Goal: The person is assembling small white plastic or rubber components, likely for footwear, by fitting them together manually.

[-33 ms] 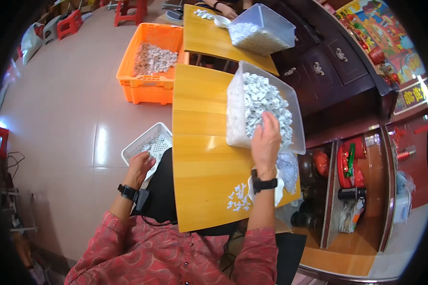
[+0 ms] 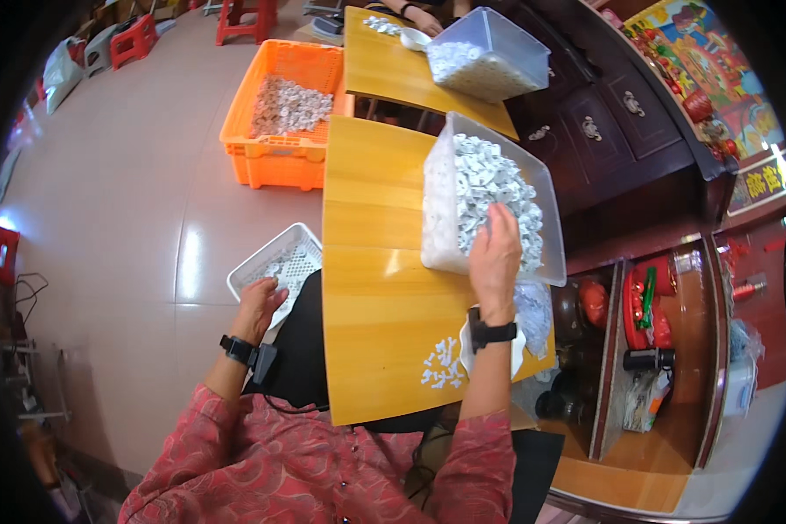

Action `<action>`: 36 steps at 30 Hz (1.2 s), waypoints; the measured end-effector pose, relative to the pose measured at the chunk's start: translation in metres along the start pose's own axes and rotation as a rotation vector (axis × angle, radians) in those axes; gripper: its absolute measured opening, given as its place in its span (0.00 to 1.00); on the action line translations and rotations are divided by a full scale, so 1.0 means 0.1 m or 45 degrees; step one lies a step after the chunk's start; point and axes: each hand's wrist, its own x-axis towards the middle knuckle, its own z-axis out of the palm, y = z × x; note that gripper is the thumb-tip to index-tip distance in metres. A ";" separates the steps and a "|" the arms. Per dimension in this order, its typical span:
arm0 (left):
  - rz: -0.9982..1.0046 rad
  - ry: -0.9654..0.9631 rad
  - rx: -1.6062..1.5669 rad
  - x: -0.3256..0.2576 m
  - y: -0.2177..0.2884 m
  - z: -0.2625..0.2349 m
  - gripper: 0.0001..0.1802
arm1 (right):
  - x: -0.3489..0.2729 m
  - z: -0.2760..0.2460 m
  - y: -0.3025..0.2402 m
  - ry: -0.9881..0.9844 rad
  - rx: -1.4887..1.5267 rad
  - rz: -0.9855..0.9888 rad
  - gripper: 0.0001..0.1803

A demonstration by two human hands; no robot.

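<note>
My right hand [image 2: 496, 262] reaches into a translucent plastic tub [image 2: 439, 205] heaped with small white plastic parts [image 2: 485, 179]. Its fingers are bent together at the surface of the heap, and whatever they grip is hidden. Lower left, my left hand [image 2: 262, 307] hovers at the rim of a white slotted basket [image 2: 275, 249] with some small pieces inside. Those fingers curl closed; what lies in them is too small to make out. Several loose white pieces [image 2: 443, 362] lie on the yellow table [image 2: 375, 297] near its front edge.
A white scalloped dish [image 2: 517, 349] and a clear bag [image 2: 534, 314] sit under and beside my right wrist. An orange crate [image 2: 275, 166] of small parts stands on the floor. Across, another person's hand [image 2: 424, 22] rests near a second tub [image 2: 498, 65]. Dark cabinets [image 2: 585, 131] line the right.
The whole view has shifted slightly, so things sit a little further right. Both hands keep nearly the same places, the right at the tub and the left at the basket.
</note>
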 end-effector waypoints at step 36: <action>-0.176 -1.081 0.502 -1.87 -0.27 1.31 0.10 | -2.26 -0.60 -1.19 -0.096 1.498 1.459 0.12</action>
